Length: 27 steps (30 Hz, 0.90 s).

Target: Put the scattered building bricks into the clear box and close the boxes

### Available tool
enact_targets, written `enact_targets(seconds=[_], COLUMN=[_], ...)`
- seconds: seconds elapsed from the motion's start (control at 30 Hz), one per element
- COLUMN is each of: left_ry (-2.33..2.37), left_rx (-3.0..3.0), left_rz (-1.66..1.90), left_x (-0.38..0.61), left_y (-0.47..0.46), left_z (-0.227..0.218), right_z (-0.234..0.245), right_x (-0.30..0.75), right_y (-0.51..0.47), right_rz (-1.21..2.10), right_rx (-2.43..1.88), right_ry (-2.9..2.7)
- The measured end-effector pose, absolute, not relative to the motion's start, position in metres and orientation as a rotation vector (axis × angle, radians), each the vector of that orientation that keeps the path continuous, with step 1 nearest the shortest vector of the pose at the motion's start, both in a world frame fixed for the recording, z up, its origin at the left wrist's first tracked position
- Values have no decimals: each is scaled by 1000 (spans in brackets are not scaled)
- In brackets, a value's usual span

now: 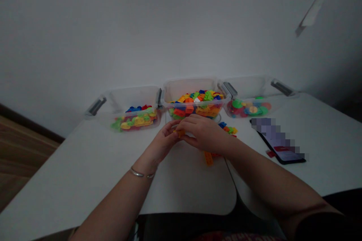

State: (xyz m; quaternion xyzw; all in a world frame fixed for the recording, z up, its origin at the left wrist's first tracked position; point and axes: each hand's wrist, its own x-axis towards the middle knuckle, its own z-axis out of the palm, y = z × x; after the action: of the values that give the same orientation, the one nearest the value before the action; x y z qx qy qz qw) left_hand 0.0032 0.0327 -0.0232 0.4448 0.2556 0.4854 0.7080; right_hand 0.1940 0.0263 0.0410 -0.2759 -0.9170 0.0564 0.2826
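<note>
My left hand (163, 144) and my right hand (202, 132) meet over the white table (85, 165), just in front of the middle bin. Both pinch a small orange brick (179, 133) between their fingertips. My right hand covers most of it. An orange long brick (208, 158) lies on the table under my right wrist. A few loose bricks (229, 128) sit just right of my right hand. A thin bracelet (140, 174) circles my left wrist.
Three clear plastic bins stand along the wall: the left bin (124, 101) and the middle bin (195, 86) with mixed coloured bricks, the right bin (254, 86) with round coloured pieces. A phone (283, 150) lies at the right. Wooden floor shows at the far left.
</note>
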Motion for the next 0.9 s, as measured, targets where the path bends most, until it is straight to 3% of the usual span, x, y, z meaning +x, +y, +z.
enact_targets(seconds=[0.5, 0.6, 0.9], left_ry=[515, 528, 545], left_rx=[1058, 1028, 1131], left_rz=[904, 898, 846], left_x=[-4, -5, -5], left_y=[28, 30, 31], left_z=[-26, -28, -33], right_z=[60, 60, 57], right_x=[216, 226, 249], right_y=[37, 45, 69], right_rz=[896, 796, -63], right_rx=[-596, -703, -1126], right_ry=[-2358, -2104, -1762])
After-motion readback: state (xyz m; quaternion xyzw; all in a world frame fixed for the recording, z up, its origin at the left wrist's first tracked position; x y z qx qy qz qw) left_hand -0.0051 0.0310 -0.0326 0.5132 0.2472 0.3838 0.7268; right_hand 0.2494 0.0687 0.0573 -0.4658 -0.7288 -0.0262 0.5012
